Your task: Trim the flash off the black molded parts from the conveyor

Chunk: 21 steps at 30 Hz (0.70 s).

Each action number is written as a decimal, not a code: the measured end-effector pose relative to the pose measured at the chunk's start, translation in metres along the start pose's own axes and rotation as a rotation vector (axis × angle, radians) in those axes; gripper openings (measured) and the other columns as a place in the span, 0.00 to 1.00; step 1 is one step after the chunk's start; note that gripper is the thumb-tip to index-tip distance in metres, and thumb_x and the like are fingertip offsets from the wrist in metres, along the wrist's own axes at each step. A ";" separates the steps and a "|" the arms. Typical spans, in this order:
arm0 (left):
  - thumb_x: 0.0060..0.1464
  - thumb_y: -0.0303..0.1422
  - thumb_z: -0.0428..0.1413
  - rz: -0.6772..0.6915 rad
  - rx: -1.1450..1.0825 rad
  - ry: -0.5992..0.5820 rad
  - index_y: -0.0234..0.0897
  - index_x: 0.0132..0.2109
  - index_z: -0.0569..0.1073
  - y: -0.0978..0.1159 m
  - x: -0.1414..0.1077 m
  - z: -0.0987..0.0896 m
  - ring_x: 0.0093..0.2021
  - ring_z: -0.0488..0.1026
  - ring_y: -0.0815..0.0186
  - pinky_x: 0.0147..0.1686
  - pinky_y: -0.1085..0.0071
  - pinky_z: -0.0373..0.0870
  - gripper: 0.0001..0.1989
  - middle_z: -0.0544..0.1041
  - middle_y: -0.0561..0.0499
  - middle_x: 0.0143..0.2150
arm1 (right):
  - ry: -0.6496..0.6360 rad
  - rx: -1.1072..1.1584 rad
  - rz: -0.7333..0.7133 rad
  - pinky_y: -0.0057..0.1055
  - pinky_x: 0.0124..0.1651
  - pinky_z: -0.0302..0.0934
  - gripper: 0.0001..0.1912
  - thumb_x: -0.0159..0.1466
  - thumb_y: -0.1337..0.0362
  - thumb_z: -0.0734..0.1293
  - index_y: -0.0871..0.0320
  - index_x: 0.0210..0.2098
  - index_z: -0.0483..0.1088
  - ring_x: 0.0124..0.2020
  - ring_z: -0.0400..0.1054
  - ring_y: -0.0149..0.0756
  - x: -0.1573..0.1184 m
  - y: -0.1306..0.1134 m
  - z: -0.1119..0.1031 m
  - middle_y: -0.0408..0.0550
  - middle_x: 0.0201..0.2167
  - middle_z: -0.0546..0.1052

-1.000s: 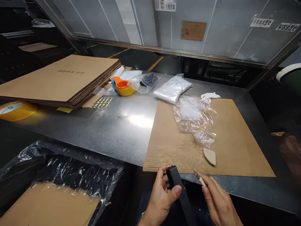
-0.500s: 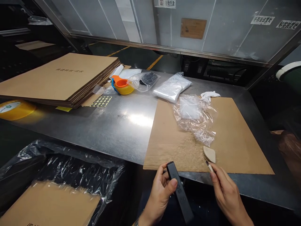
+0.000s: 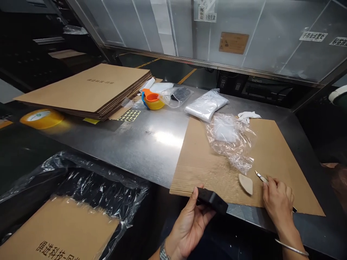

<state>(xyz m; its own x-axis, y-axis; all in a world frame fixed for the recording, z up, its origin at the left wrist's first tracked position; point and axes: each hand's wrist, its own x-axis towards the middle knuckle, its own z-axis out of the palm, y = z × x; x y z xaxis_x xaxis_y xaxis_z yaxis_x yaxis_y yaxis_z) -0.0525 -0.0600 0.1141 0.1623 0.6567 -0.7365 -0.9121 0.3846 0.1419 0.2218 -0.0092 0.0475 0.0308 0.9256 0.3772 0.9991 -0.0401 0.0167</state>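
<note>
My left hand (image 3: 191, 222) is closed on a black oblong block (image 3: 213, 200), held over the table's front edge with one end turned toward me. Under my right hand (image 3: 279, 200), low over the cardboard sheet (image 3: 295, 180), is a slim craft knife (image 3: 261, 177). Its blade points up and to the left, and its tail shows past the far side of the hand; the fingers are bent around the middle. A beige wedge-shaped pad (image 3: 245, 184) lies on the cardboard just left of the knife.
Crumpled clear plastic (image 3: 230, 137), a packed white bag (image 3: 207, 104) and a white glove (image 3: 248, 115) lie farther back. To the left are an orange-and-yellow tape roll (image 3: 154, 101), stacked cardboard (image 3: 89, 86), stickers (image 3: 129, 115) and yellow tape (image 3: 42, 118). A plastic-lined bin (image 3: 89, 184) stands front left.
My right hand has moved right and down to the cardboard with the craft knife. My left hand has turned the black block from lengthwise to end-on. The view has shifted slightly left.
</note>
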 end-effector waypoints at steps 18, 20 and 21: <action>0.59 0.40 0.49 -0.274 0.233 0.035 0.18 0.40 0.68 -0.026 0.011 -0.015 0.32 0.78 0.57 0.35 0.68 0.74 0.22 0.78 0.31 0.35 | -0.664 1.164 0.261 0.23 0.15 0.52 0.26 0.63 0.46 0.56 0.60 0.49 0.60 0.13 0.58 0.27 0.013 -0.097 -0.009 0.35 0.15 0.64; 0.59 0.36 0.49 -0.217 0.266 0.057 0.26 0.38 0.66 -0.029 0.014 -0.016 0.32 0.78 0.56 0.35 0.66 0.74 0.13 0.78 0.33 0.35 | -0.674 1.117 0.244 0.24 0.16 0.54 0.27 0.63 0.47 0.56 0.60 0.53 0.57 0.13 0.59 0.28 0.015 -0.096 -0.005 0.36 0.16 0.66; 0.59 0.33 0.49 -0.204 0.279 0.058 0.28 0.37 0.65 -0.030 0.015 -0.015 0.32 0.78 0.56 0.35 0.65 0.73 0.10 0.78 0.33 0.36 | -0.681 1.089 0.228 0.24 0.16 0.55 0.26 0.63 0.47 0.56 0.60 0.53 0.58 0.13 0.60 0.29 0.016 -0.096 -0.004 0.36 0.16 0.66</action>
<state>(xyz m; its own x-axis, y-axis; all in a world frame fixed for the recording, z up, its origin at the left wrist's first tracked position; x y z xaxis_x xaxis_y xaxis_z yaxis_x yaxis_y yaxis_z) -0.0287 -0.0713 0.0883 0.3022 0.5133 -0.8033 -0.7239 0.6718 0.1569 0.1263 0.0082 0.0561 -0.1092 0.9551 -0.2754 0.4712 -0.1942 -0.8604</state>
